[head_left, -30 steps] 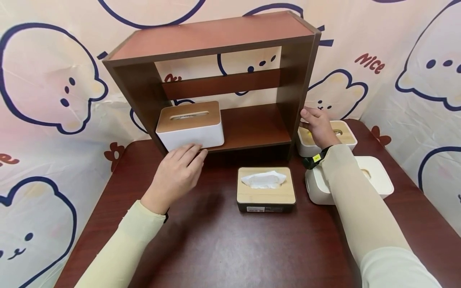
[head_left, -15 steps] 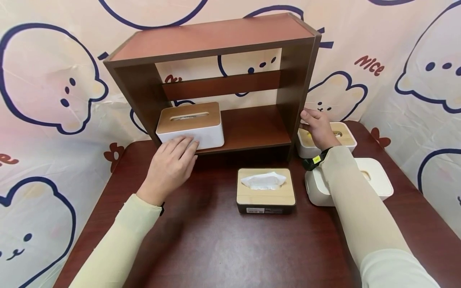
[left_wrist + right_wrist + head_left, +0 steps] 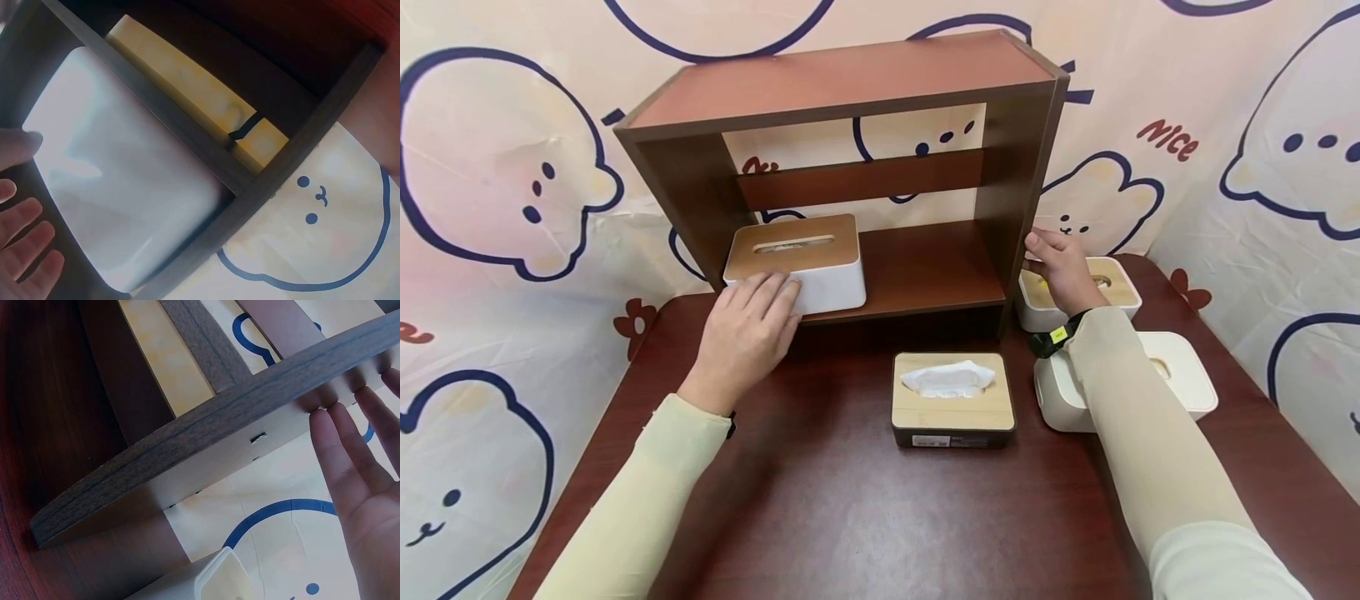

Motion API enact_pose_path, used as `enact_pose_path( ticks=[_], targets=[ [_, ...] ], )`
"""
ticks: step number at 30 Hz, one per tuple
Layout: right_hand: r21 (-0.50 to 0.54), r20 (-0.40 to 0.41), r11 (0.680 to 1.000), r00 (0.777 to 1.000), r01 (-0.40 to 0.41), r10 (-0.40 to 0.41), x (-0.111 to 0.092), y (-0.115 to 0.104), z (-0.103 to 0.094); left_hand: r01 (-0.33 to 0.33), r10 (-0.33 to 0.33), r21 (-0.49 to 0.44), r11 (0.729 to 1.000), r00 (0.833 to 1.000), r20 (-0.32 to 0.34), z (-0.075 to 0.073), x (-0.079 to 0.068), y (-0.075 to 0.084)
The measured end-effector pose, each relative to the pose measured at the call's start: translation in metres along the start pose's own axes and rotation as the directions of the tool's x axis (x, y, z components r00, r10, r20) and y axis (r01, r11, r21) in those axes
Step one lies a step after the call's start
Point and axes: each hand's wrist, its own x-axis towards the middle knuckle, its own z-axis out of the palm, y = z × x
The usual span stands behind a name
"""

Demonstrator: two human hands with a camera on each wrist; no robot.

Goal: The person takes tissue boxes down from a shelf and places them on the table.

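A white tissue box with a brown wooden lid sits at the left end of the brown shelf. My left hand is at the box's front, its fingers near the lid's front edge. In the left wrist view the thumb overlaps the edge of the white front face, and the other fingers are spread and loosely bent. My right hand rests its fingertips on the outside of the shelf's right side panel, holding nothing.
A dark tissue box with a light wooden lid and a tissue poking out stands on the table before the shelf. To the right are a white box with a wooden lid and an all-white box, partly behind the right arm.
My left hand has moved left and up along the front of the white tissue box, from its bottom edge towards its lid. The right hand stays on the side panel.
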Motion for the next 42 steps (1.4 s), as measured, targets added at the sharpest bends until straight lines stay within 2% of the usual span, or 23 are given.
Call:
enact_pose_path(
  ticks=[5,8,24,32,42],
  targets=[
    [-0.008,-0.001,1.000,1.000,0.000,0.000,-0.001,0.002,0.000,0.051,-0.052,0.021,0.998,0.995,0.080,0.003,-0.002,-0.005],
    [-0.004,-0.002,1.000,1.000,0.000,0.000,-0.002,0.002,0.001,0.071,-0.073,0.023,0.997,0.992,0.106,0.006,-0.003,-0.007],
    [-0.001,-0.008,1.000,1.000,-0.011,0.011,-0.002,0.004,0.003,0.137,-0.148,0.077,0.988,0.977,0.151,0.018,-0.006,-0.014],
    [-0.011,-0.005,1.000,1.000,-0.006,0.006,-0.002,0.001,0.002,0.149,-0.159,0.084,0.985,0.979,0.127,0.023,-0.006,-0.012],
    [-0.019,-0.005,1.000,1.000,-0.013,0.013,0.001,-0.002,0.001,0.145,-0.155,0.082,0.986,0.979,0.133,0.022,-0.007,-0.010]
  ],
)
